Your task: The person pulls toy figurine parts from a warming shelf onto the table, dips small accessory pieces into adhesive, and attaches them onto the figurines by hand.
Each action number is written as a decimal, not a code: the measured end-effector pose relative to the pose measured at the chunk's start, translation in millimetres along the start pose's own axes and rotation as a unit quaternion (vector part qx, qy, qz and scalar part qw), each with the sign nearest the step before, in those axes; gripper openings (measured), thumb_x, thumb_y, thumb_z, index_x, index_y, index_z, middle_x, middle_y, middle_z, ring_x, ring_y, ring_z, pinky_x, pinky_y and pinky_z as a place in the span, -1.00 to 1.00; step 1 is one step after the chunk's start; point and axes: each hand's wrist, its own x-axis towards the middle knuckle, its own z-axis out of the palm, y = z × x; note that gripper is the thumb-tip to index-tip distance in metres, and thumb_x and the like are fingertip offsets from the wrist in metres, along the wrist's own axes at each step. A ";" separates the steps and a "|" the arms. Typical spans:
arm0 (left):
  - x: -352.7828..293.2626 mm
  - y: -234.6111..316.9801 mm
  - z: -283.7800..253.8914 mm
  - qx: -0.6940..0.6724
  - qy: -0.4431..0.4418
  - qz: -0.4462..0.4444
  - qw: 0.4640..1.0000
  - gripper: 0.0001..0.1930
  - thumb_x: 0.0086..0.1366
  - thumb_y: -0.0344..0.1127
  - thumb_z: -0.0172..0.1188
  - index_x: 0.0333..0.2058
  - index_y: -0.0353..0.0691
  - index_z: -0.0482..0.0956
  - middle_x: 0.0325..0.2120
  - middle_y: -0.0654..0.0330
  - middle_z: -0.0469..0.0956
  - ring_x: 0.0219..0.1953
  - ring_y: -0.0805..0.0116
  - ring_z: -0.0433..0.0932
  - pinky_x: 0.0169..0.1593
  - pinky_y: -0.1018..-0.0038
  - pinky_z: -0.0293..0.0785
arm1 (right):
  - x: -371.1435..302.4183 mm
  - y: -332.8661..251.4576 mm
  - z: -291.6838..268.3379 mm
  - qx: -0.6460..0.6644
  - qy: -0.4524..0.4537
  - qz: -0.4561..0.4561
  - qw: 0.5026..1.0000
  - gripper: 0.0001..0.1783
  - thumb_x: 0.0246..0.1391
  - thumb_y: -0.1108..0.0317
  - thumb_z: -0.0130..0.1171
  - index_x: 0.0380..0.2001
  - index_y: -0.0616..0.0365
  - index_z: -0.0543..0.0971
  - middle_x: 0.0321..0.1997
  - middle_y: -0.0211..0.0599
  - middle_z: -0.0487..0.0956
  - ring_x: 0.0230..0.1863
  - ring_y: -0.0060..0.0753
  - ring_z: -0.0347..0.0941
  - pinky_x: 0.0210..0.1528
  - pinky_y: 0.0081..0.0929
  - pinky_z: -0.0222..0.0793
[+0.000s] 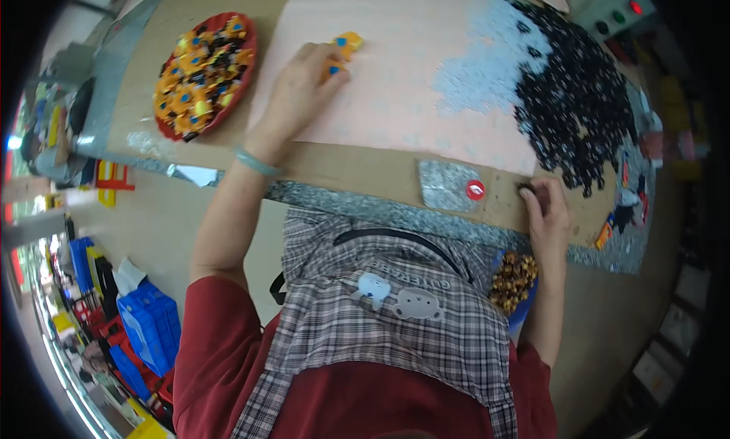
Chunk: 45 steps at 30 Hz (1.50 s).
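Note:
My left hand (300, 89) is over the left part of a pale pink sheet (395, 89), its fingers closed on a small orange plastic piece (334, 69) with a blue spot. Just past the fingertips, a second orange piece (350, 43) lies on the sheet. Near the table's front edge at the right, my right hand (550, 211) pinches a small black piece (525, 186) between thumb and finger. A wide pile of shiny black pieces (570, 97) spreads beyond it, bordered by small pale bluish-white pieces (483, 66).
At the left, a red oval tray (252, 66) holds mixed orange and black pieces. A clear flat pad (441, 184) with a red round cap (475, 189) lies by the front edge. Below my right wrist is a blue container (522, 311) of brownish-gold pieces. Blue crates (150, 329) stand on the floor.

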 end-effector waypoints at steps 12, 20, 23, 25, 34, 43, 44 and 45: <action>-27.8 19.1 -9.9 -0.540 -0.094 -0.326 0.771 -0.72 0.39 -0.19 0.11 -0.07 -0.27 0.54 -0.30 0.26 0.52 -0.46 0.58 0.41 -0.38 0.68 0.38 | 9.5 1.2 -2.1 0.274 -0.088 0.109 0.952 -0.78 0.11 0.52 0.21 -0.14 0.25 0.61 -0.36 -0.50 0.57 -0.36 -0.74 0.42 -0.27 -0.72 0.36; -55.0 77.5 10.2 -0.694 -0.148 -0.314 0.630 -0.61 0.46 -0.16 -0.03 0.10 -0.30 0.41 -0.27 0.21 0.51 -0.49 0.55 0.31 -0.44 0.69 0.26 | 9.0 -6.6 -0.8 0.259 -0.125 0.101 0.952 -0.82 0.18 0.49 0.17 -0.14 0.26 0.58 -0.37 -0.50 0.54 -0.36 -0.73 0.38 -0.27 -0.73 0.31; -55.0 90.3 15.9 -0.763 -0.170 -0.362 0.508 -0.61 0.43 -0.25 0.00 0.14 -0.30 0.37 -0.21 0.16 0.51 -0.45 0.53 0.31 -0.41 0.69 0.27 | 6.6 -17.4 7.4 0.276 -0.109 0.075 0.952 -0.85 0.16 0.51 0.17 -0.18 0.27 0.58 -0.36 -0.50 0.56 -0.36 -0.74 0.40 -0.29 -0.73 0.32; -56.1 98.0 23.4 -0.771 -0.189 -0.305 0.526 -0.60 0.39 -0.29 0.01 0.15 -0.30 0.35 -0.12 0.09 0.46 -0.44 0.55 0.30 -0.42 0.73 0.27 | 4.4 -21.6 5.4 0.284 -0.112 0.070 0.950 -0.85 0.17 0.51 0.18 -0.19 0.27 0.57 -0.36 -0.49 0.55 -0.35 -0.73 0.40 -0.28 -0.74 0.32; -59.4 100.2 25.0 -0.765 -0.220 -0.241 0.555 -0.69 0.37 -0.40 0.01 0.07 -0.27 0.37 -0.05 0.04 0.43 -0.44 0.52 0.31 -0.38 0.71 0.28 | 5.5 -45.0 16.4 0.235 -0.112 0.011 0.966 -0.84 0.15 0.53 0.19 -0.19 0.30 0.57 -0.32 -0.45 0.52 -0.31 -0.66 0.41 -0.23 -0.68 0.33; -67.6 105.1 30.4 -0.671 -0.202 -0.199 0.685 -0.76 0.41 -0.41 0.00 0.02 -0.17 0.36 -0.09 0.16 0.45 -0.40 0.59 0.33 -0.36 0.69 0.30 | 5.0 -57.2 16.0 0.100 -0.100 -0.081 0.987 -0.87 0.08 0.56 0.20 -0.26 0.28 0.61 -0.29 -0.31 0.56 -0.33 -0.54 0.46 -0.24 -0.62 0.37; -67.3 105.0 31.2 -0.664 -0.211 -0.194 0.691 -0.76 0.40 -0.41 -0.02 0.03 -0.18 0.36 -0.10 0.16 0.45 -0.39 0.58 0.32 -0.35 0.68 0.29 | 5.0 -56.8 16.4 0.083 -0.096 -0.095 0.987 -0.86 0.08 0.56 0.20 -0.26 0.27 0.62 -0.29 -0.29 0.56 -0.33 -0.50 0.48 -0.25 -0.60 0.38; -67.1 104.8 31.9 -0.656 -0.219 -0.190 0.696 -0.75 0.40 -0.41 -0.04 0.04 -0.18 0.36 -0.11 0.17 0.44 -0.39 0.58 0.32 -0.35 0.67 0.29 | 4.8 -56.5 17.0 0.067 -0.092 -0.109 0.988 -0.86 0.07 0.56 0.20 -0.26 0.26 0.62 -0.29 -0.27 0.57 -0.34 -0.46 0.49 -0.27 -0.58 0.39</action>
